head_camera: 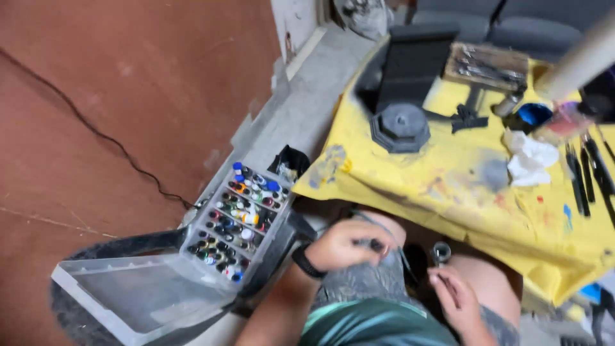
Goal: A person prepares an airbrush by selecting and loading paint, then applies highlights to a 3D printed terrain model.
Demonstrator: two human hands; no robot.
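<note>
My left hand point(346, 245), with a black band on its wrist, is closed around a small dark tool point(377, 245) over my lap. A thin grey hose point(375, 221) curves above it. My right hand point(456, 300) lies lower right, fingers stretched toward a small round metal cup point(441, 252) just past the fingertips. A dark thin shape crosses those fingers, and I cannot tell if they grip it. Left of my left hand stands an open clear plastic box point(131, 298) filled with several small paint bottles point(240, 221).
A table under a paint-stained yellow cloth point(448, 192) lies ahead. On it are dark grey model parts point(400, 125), a crumpled white tissue point(528, 160), black brushes point(589, 176), a blue cup point(535, 114) and a wooden tray of tools point(487, 64). A black cable point(96, 131) runs over the brown floor.
</note>
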